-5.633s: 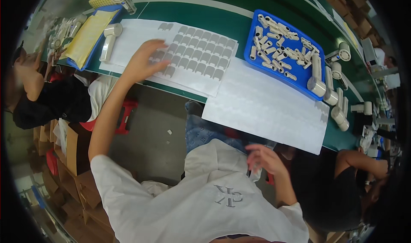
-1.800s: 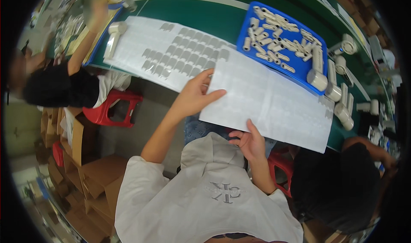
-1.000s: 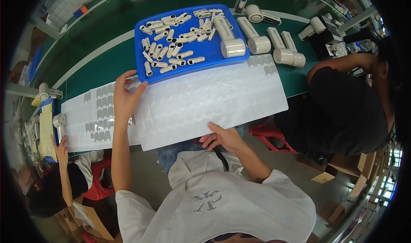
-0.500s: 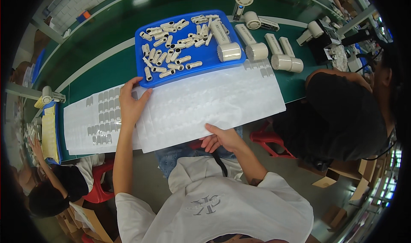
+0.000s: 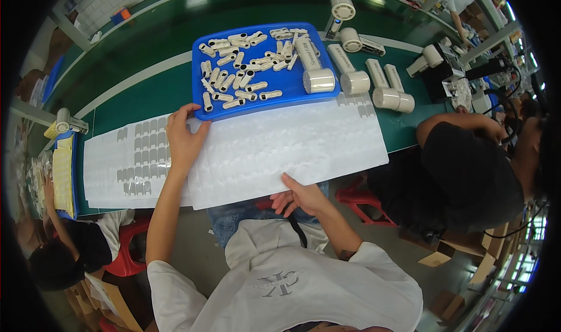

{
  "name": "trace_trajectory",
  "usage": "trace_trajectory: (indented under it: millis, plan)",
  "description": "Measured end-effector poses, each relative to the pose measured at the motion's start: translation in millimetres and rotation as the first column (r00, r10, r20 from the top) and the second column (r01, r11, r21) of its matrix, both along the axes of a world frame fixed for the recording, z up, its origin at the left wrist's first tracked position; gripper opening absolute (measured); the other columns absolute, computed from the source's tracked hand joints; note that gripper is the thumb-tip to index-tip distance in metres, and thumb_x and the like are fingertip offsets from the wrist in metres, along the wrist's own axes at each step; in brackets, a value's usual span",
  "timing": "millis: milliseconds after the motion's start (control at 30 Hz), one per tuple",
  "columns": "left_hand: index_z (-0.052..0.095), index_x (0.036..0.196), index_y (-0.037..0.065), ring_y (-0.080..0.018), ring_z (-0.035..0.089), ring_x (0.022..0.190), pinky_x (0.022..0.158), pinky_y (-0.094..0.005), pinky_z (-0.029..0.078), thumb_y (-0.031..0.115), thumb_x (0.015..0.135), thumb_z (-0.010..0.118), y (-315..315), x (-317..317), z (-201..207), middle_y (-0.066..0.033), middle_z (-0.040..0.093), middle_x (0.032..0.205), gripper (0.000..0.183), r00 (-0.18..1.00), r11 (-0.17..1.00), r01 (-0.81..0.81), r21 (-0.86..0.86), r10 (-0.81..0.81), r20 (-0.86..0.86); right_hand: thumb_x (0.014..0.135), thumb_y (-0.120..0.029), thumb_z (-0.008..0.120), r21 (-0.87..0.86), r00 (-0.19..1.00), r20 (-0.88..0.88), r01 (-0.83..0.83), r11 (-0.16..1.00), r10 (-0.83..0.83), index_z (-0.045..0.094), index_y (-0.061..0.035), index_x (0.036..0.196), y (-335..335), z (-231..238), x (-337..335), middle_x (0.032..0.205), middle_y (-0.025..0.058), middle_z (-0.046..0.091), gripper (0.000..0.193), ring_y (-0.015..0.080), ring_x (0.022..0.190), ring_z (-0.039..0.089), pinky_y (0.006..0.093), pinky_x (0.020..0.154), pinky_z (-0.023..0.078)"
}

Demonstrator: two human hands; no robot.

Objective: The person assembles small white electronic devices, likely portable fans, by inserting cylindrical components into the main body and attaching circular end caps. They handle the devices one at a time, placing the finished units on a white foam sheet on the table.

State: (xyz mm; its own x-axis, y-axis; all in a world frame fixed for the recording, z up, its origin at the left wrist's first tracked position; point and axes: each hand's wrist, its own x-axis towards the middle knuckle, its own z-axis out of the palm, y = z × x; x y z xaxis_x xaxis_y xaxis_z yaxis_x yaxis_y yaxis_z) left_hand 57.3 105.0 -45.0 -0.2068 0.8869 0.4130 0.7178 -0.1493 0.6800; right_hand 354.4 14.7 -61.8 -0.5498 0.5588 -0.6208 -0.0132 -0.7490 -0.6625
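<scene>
My left hand is at the near left corner of a blue tray, fingers along its left side and thumb at its front. Several small white parts with dark ends lie loose in the tray. A white handheld fan lies at the tray's right end. Under my hands stretches a white sheet, its left side overlapping a sheet of grey stickers. My right hand rests its thumb on the sheet's near edge. Its other fingers hang loosely apart just below that edge.
More white fans lie right of the tray, and another fan stands behind it. A black device is at the right. Co-workers sit on both sides, by red stools. Cardboard boxes lie on the floor.
The view has tilted slightly, so the tray and fans appear a little lower and further right. Both my hands keep nearly the same places. The right co-worker's arm shows more.
</scene>
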Motion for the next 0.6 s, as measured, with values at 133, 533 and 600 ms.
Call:
trace_trajectory:
  millis: [133,533,600]
  plan:
    - [0.065,0.106,0.007,-0.0243,0.059,0.098,0.087,-0.0366,0.045,0.011,0.071,0.078,-2,2,-1,-0.0094,0.064,0.100,0.037,1.000,1.000,-0.005,0.022,0.005,-0.021,0.098,-0.044,0.050,0.113,0.877,0.065,-0.481,0.869,0.477,0.069,0.0027,0.092,2,12,23,0.078,0.0112,0.070,0.051,0.0175,0.066,0.068,0.0284,0.054,0.053]
    - [0.065,0.108,0.008,-0.0264,0.059,0.096,0.087,-0.0379,0.045,0.009,0.070,0.077,-7,-4,-1,-0.0104,0.064,0.100,0.040,0.994,0.995,0.007,0.100,0.005,-0.112,0.084,-0.026,0.068,0.859,0.673,0.427,-0.511,0.037,-0.604,0.061,0.0008,0.115,200,90,31,0.105,0.0205,0.067,0.042,0.0324,0.098,0.065,0.0395,0.083,0.052]
    - [0.064,0.107,0.008,-0.0267,0.058,0.097,0.088,-0.0382,0.043,0.011,0.070,0.076,-4,4,1,-0.0091,0.065,0.099,0.039,0.992,0.995,0.028,0.091,-0.016,-0.126,0.081,-0.028,0.070,0.712,0.471,0.556,-0.695,0.101,-0.685,0.055,0.0006,0.123,234,84,28,0.103,0.0231,0.066,0.053,0.0369,0.098,0.065,0.0426,0.083,0.052]
